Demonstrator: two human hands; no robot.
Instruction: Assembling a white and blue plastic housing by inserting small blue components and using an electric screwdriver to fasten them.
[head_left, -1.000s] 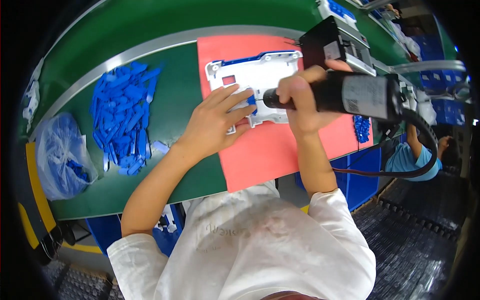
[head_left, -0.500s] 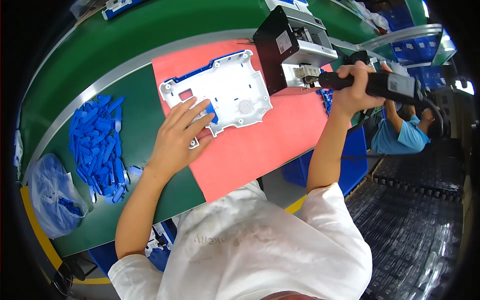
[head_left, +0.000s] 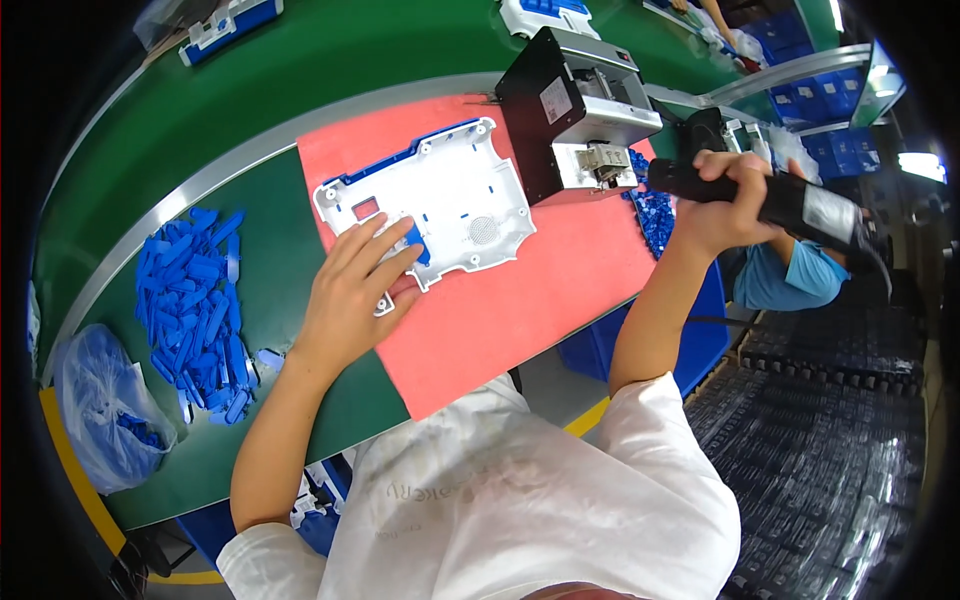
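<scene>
A white plastic housing half (head_left: 455, 205) with a blue edge lies open side up on a pink mat. My left hand (head_left: 350, 275) rests on its left end, fingers stretched out and slightly spread over a blue strip (head_left: 418, 243), the thumb by the near edge. In my right hand (head_left: 735, 200) is a black electric screwdriver (head_left: 815, 212), gripped around its body and pointing left. Its tip is just right of the outlet of a black and silver screw feeder (head_left: 540, 105), apart from it. Whether the tip carries a screw is too small to tell.
Loose blue plastic pieces (head_left: 195, 300) are heaped on the green table at left, beside a clear plastic bag (head_left: 110, 400). Small blue parts (head_left: 652, 215) lie right of the feeder. A blue bin (head_left: 700, 320) stands below the table edge. A co-worker in a blue shirt (head_left: 790, 280) is at right.
The screwdriver tip has shifted a little to the right, away from the feeder outlet. My left hand stays on the housing. The whole view has tilted slightly.
</scene>
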